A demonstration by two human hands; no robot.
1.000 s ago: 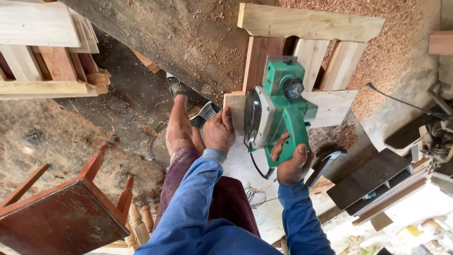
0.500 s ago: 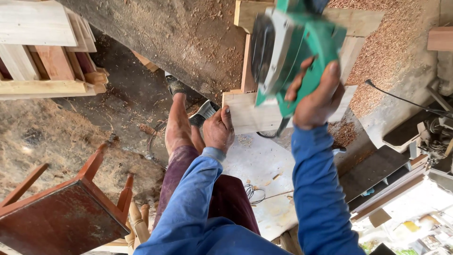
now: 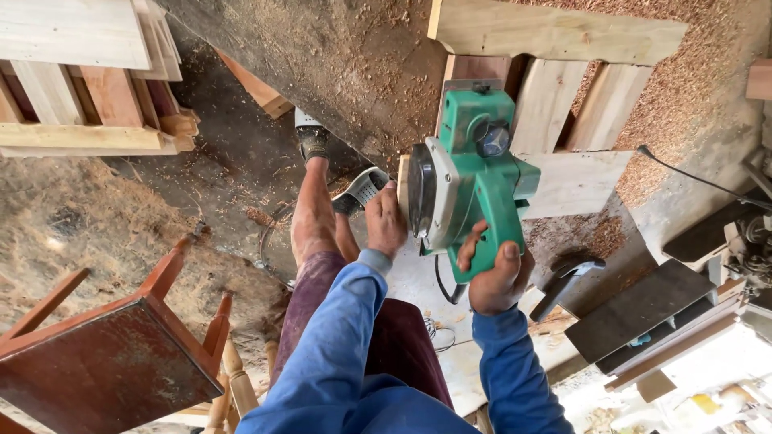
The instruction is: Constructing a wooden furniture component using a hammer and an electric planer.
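My right hand (image 3: pixel 492 277) grips the handle of a green electric planer (image 3: pixel 470 173), which sits over a pale wooden board (image 3: pixel 575 183) on a slatted wooden frame (image 3: pixel 555 36). My left hand (image 3: pixel 384 221) rests flat on the near end of that board, just left of the planer. The planer's black cord (image 3: pixel 441 281) hangs down under my right hand. Both arms wear blue sleeves.
A reddish-brown wooden chair (image 3: pixel 121 354) stands at lower left. Stacked planks (image 3: pixel 80 80) lie at upper left. My leg and sandalled foot (image 3: pixel 314 145) stretch over the dusty floor. Sawdust (image 3: pixel 683 112) is heaped at right, near a dark board (image 3: pixel 639 309) and a cable (image 3: pixel 700 181).
The planer was lifted high half a second ago and has come back down onto the board. My left hand stayed on the board's end.
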